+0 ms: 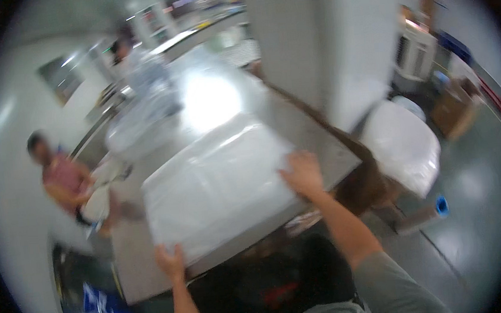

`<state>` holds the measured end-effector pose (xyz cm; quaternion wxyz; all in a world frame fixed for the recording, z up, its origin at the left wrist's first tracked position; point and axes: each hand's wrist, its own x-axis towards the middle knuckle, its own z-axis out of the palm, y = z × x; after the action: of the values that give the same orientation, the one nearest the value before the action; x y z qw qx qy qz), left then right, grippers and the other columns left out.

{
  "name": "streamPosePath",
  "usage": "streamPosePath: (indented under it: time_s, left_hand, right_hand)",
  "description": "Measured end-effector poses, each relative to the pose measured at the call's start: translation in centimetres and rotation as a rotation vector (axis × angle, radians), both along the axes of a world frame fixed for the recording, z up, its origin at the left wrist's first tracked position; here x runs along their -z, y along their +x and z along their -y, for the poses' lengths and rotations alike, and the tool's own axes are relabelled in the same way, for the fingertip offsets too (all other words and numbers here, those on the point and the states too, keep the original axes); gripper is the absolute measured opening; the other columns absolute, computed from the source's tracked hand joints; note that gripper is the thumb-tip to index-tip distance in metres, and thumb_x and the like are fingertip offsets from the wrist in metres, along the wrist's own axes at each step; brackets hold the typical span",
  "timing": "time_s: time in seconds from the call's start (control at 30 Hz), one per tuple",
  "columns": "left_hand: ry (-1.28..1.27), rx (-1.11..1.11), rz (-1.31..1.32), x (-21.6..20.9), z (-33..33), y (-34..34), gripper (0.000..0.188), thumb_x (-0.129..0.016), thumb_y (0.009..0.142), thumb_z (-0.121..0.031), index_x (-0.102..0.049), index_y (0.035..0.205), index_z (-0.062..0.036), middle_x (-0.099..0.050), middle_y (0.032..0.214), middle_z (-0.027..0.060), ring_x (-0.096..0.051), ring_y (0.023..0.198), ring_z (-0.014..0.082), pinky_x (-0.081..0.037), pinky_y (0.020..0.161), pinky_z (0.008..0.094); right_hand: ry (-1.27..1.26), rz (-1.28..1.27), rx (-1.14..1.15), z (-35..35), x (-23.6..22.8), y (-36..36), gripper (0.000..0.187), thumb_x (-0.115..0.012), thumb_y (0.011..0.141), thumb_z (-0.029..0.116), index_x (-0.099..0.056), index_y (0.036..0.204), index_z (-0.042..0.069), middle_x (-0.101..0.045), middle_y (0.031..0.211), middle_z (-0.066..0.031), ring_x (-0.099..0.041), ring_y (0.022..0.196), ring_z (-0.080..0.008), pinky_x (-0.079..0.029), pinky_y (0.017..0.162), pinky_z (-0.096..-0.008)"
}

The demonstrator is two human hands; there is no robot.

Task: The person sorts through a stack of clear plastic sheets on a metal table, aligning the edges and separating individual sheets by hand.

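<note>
A wide, flat stack of white, translucent plastic sheeting or bags (217,186) lies on the metal-topped table in front of me. At its near left corner is my left hand (171,262), thumb and fingers apart and touching the edge. My right hand (303,174) rests against the right side, fingers spread and stretched over the border. Motion blur softens the picture, and the undersides of both hands are hidden.
Crumpled clear plastic (142,115) lies on the far left of the table (135,274). A person (68,181) sits at the left; another stands beyond. A pillar (324,43) rises at the far right edge, near a white plastic-wrapped bundle (401,143) and a roll (420,218).
</note>
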<state>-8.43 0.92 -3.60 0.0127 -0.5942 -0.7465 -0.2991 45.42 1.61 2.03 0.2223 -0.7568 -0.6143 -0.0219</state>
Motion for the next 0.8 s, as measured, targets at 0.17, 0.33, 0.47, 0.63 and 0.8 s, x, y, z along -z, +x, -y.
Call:
streamPosePath:
  time_s: [0.17,0.33,0.47,0.63,0.8]
  left_hand:
    - [-0.047,0.038,-0.121,1.7,0.0,-0.3,0.071,-0.070,0.090,-0.050,-0.057,0.136,0.0032,-0.044,0.149,0.0294,-0.038,0.141,0.0448,-0.028,0.118,0.0558]
    - [0.047,0.045,-0.096,1.4,-1.1,-1.9,0.068,-0.073,0.087,-0.044,-0.060,0.132,0.0055,-0.042,0.152,0.0298,-0.042,0.139,0.0470,-0.035,0.115,0.0527]
    - [-0.013,0.062,-0.041,-0.5,0.4,-0.4,0.067,-0.074,0.085,-0.043,-0.059,0.135,-0.0005,-0.045,0.150,0.0275,-0.045,0.135,0.0451,-0.038,0.112,0.0517]
    - [0.006,-0.030,-0.118,-0.7,1.0,1.0,0.068,-0.068,0.088,-0.052,-0.061,0.136,-0.0045,-0.043,0.153,0.0254,-0.046,0.136,0.0430,-0.038,0.113,0.0511]
    - [-0.134,-0.024,-0.047,-4.9,1.9,3.4,0.068,-0.064,0.091,-0.053,-0.057,0.140,-0.0066,-0.042,0.154,0.0255,-0.042,0.140,0.0419,-0.033,0.116,0.0508]
  right_hand:
    - [0.066,-0.009,0.086,0.6,2.9,1.0,0.066,-0.052,0.101,0.055,-0.052,0.144,0.005,-0.056,0.143,-0.0195,-0.047,0.137,-0.0376,-0.026,0.119,-0.0538]
    - [0.240,-1.020,0.119,-3.4,-3.7,1.7,0.076,-0.058,0.098,0.055,-0.037,0.152,0.006,-0.041,0.151,-0.0218,-0.045,0.136,-0.0376,-0.038,0.112,-0.0522]
    - [0.302,-1.939,-0.239,-3.1,-8.2,-2.1,0.080,-0.057,0.099,0.056,-0.025,0.156,0.010,-0.025,0.155,-0.0218,-0.041,0.136,-0.0460,-0.040,0.112,-0.0570]
    - [0.257,-2.444,-0.085,-5.6,-7.1,-6.9,0.075,-0.044,0.105,0.052,-0.020,0.156,0.003,-0.021,0.154,-0.0241,-0.040,0.137,-0.0434,-0.044,0.112,-0.0552]
    - [0.075,-2.420,-0.342,-5.6,-10.1,-11.1,0.059,-0.048,0.106,0.041,-0.038,0.142,-0.004,-0.045,0.137,-0.0221,-0.055,0.122,-0.0341,-0.046,0.110,-0.0504]
